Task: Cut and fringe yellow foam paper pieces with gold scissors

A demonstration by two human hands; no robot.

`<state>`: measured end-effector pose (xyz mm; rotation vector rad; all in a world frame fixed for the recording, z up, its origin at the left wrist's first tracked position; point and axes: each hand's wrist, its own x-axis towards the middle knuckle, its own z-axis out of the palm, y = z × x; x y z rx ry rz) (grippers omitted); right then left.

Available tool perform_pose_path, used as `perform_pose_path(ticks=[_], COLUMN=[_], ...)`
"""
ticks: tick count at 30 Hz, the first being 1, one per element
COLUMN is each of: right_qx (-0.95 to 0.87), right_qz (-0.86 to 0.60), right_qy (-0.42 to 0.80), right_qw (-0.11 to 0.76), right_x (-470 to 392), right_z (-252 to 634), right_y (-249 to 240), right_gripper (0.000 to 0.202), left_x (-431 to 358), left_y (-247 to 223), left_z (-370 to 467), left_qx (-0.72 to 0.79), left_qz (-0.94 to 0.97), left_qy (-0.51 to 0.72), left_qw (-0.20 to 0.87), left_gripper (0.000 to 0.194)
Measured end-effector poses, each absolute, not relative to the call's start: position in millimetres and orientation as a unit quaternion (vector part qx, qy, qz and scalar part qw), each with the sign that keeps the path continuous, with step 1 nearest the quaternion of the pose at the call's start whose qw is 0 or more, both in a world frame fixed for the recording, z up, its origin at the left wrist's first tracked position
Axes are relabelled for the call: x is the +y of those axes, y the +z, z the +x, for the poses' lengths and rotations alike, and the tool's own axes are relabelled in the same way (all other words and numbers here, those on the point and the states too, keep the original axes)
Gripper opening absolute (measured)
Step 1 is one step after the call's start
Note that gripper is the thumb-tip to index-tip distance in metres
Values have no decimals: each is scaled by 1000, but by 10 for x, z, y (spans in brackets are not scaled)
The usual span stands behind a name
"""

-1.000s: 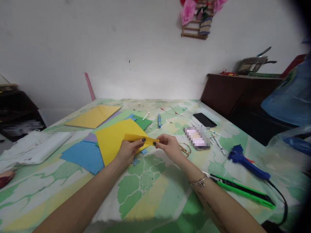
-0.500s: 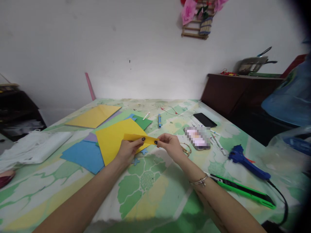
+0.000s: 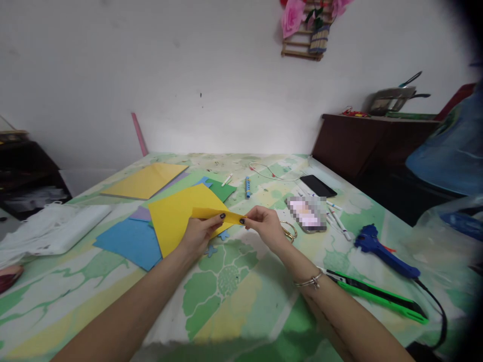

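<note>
A narrow strip of yellow paper (image 3: 231, 217) is stretched between my two hands above the table. My left hand (image 3: 199, 235) pinches its left part, thumb on the near side. At the strip's right end, my right hand (image 3: 262, 225) grips it between thumb and fingers. Behind and left of the strip lies a large yellow sheet (image 3: 171, 216), partly covered by my left hand. Blue sheets (image 3: 128, 241) stick out to its left, and a green sheet (image 3: 222, 190) lies behind it. Small blue cut-outs (image 3: 211, 250) rest just beyond my left hand.
Gold-handled scissors (image 3: 290, 231), a lit phone (image 3: 306, 213), a dark phone (image 3: 319, 185) and several markers (image 3: 339, 225) lie to the right. Nearer are a green cutter (image 3: 381, 296) and a blue glue gun (image 3: 388, 256). A white plastic bag (image 3: 49, 231) is at left.
</note>
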<state>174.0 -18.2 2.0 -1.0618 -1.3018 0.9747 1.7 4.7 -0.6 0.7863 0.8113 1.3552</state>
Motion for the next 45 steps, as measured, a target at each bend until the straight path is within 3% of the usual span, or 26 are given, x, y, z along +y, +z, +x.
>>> perform_pose_path(ticks=[45], right_qx=[-583], right_qz=[-433], right_qy=[441], right_qw=[527], right_x=[-178], right_z=[1733], right_y=[-20], right_gripper=[13], left_x=[58], left_y=[-19], left_z=[7], left_qx=[360], left_qz=[338], left_qy=[589], left_qw=[640], left_gripper=[24])
